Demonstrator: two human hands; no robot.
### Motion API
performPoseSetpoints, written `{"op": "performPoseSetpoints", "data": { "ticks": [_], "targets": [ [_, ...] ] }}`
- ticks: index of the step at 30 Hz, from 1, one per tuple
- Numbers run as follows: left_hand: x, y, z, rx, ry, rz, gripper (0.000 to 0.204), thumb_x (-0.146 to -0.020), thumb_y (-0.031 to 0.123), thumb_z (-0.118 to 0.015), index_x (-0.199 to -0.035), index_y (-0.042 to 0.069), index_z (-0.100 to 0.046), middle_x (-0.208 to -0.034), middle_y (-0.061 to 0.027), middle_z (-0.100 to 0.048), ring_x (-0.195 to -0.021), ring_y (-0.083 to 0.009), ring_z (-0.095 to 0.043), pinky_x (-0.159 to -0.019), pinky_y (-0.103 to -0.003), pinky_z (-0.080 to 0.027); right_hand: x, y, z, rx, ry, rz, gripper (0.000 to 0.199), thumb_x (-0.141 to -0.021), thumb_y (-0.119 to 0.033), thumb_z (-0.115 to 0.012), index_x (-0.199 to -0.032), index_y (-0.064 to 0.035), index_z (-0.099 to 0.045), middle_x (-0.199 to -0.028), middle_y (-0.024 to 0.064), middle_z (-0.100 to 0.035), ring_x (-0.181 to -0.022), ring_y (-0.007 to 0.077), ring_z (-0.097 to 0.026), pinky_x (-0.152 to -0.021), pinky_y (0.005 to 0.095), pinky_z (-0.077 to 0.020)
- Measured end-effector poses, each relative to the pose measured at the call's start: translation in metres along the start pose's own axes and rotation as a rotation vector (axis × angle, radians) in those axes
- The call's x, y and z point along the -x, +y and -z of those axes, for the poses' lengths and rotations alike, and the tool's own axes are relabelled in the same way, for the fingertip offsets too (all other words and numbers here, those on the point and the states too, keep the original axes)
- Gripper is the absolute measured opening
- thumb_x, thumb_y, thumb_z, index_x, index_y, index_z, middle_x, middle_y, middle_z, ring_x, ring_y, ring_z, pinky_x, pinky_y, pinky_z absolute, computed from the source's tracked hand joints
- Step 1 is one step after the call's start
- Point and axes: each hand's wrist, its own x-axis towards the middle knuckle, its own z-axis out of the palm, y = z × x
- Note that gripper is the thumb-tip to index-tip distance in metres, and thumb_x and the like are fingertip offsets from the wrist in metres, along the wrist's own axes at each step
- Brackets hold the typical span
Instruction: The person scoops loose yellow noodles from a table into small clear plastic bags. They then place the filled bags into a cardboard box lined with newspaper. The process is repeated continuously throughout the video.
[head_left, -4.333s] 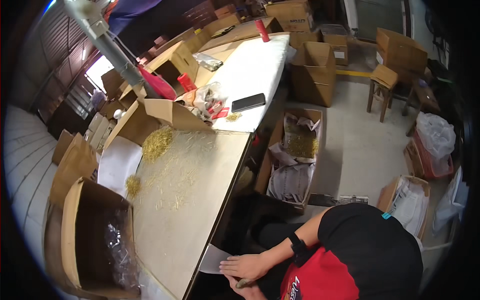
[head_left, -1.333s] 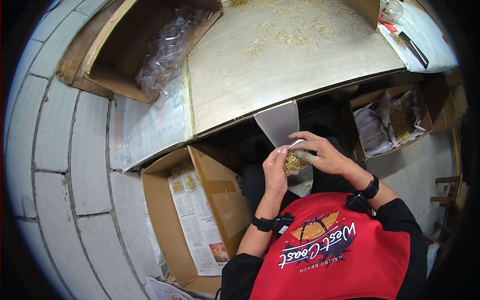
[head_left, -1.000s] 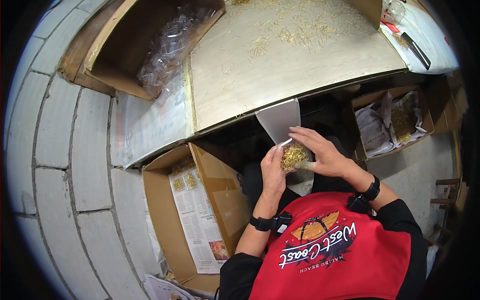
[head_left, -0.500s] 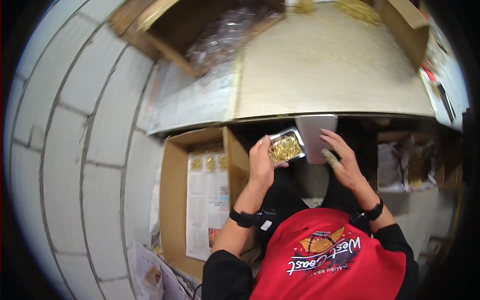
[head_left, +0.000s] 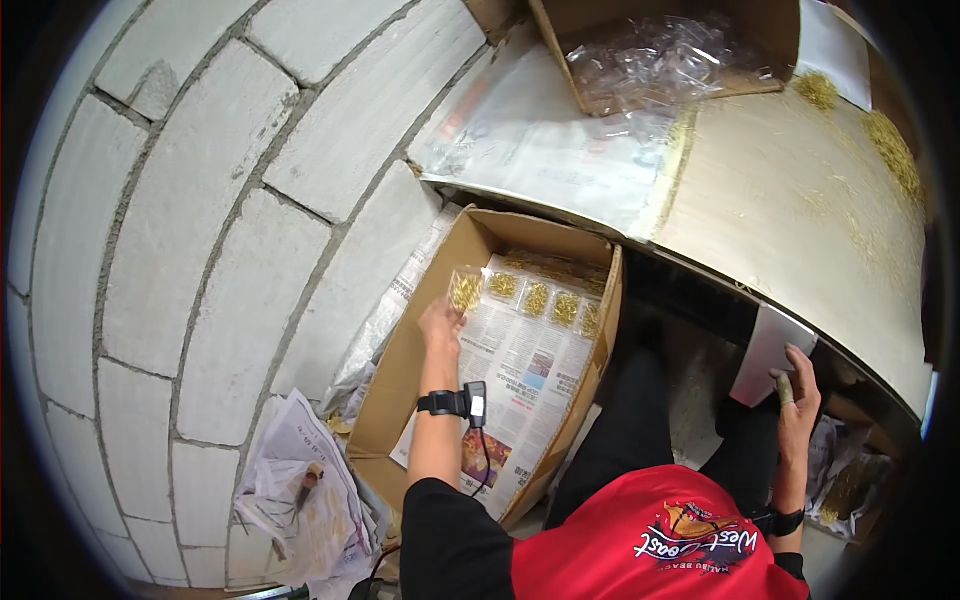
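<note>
Fingers of the left hand pinch a small clear packet of golden bits, holding it over the far left corner of the open cardboard box on the floor beside the block wall. The left arm stretches straight forward and down into the box, a black wrist strap on it. The box is lined with newspaper, and a row of filled packets lies along its far side, just right of the held one. The bench runs above the box, strewn with loose golden bits; another box of clear empty bags stands on it. The right hand is raised under the bench edge, fingers closed on a white sheet.
</note>
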Motion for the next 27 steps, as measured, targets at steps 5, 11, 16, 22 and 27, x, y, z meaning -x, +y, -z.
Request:
{"op": "performPoseSetpoints", "data": {
  "ticks": [5, 11, 16, 22, 27],
  "targets": [
    [-0.066, -0.111, 0.050, 0.211, 0.215, 0.187, 0.019, -0.084, 0.004, -0.055, -0.099, -0.009, -0.054, -0.091, -0.0179, -0.059, -0.077, -0.0293, -0.061, -0.069, -0.036, -0.055, -0.019, -0.019, -0.019, 0.067, -0.049, 0.001, 0.035, -0.087, 0.008, -0.048, -0.121, 0.0001, -0.052, -0.129, 0.0093, -0.049, -0.099, 0.0149, -0.056, -0.089, 0.0284, -0.0470],
    [-0.068, -0.137, 0.015, 0.046, 0.228, 0.214, 0.020, -0.078, -0.001, -0.059, -0.097, -0.008, -0.057, -0.091, -0.0174, -0.059, -0.079, -0.0298, -0.061, -0.069, -0.042, -0.054, -0.030, -0.045, -0.031, 0.241, -0.104, 0.123, 0.033, -0.085, 0.005, -0.051, -0.118, 0.0005, -0.054, -0.122, 0.0100, -0.054, -0.096, 0.0178, -0.059, -0.086, 0.0288, -0.0468],
    [-0.154, -0.208, 0.129, -0.206, 0.258, 0.154, 0.027, -0.083, 0.013, -0.052, -0.106, 0.000, -0.054, -0.092, -0.0135, -0.059, -0.075, -0.0261, -0.058, -0.061, -0.039, -0.050, -0.062, -0.066, -0.018, 0.554, -0.230, 0.311, 0.032, -0.075, 0.004, -0.059, -0.107, -0.0009, -0.058, -0.110, 0.0185, -0.059, -0.099, 0.0357, -0.058, -0.085, 0.0372, -0.0485],
    [-0.015, -0.009, -0.030, -0.270, -0.021, -0.311, 0.020, -0.083, 0.003, -0.054, -0.102, -0.002, -0.058, -0.088, -0.0082, -0.061, -0.074, -0.0165, -0.060, -0.062, -0.026, -0.049, -0.160, -0.051, 0.034, 0.641, -0.024, 0.459, 0.032, -0.080, -0.005, -0.063, -0.110, -0.0014, -0.056, -0.113, 0.0179, -0.058, -0.103, 0.0351, -0.057, -0.087, 0.0389, -0.0473],
    [0.011, 0.040, -0.208, -0.415, -0.503, -0.514, 0.012, -0.086, 0.003, -0.057, -0.095, -0.002, -0.061, -0.090, -0.0088, -0.064, -0.077, -0.0145, -0.062, -0.069, -0.024, -0.050, -0.344, 0.010, 0.086, 1.001, 0.230, 0.299, 0.038, -0.089, -0.017, -0.052, -0.123, -0.0003, -0.047, -0.127, 0.0212, -0.048, -0.117, 0.0367, -0.046, -0.098, 0.0402, -0.0387]
  ]
}}
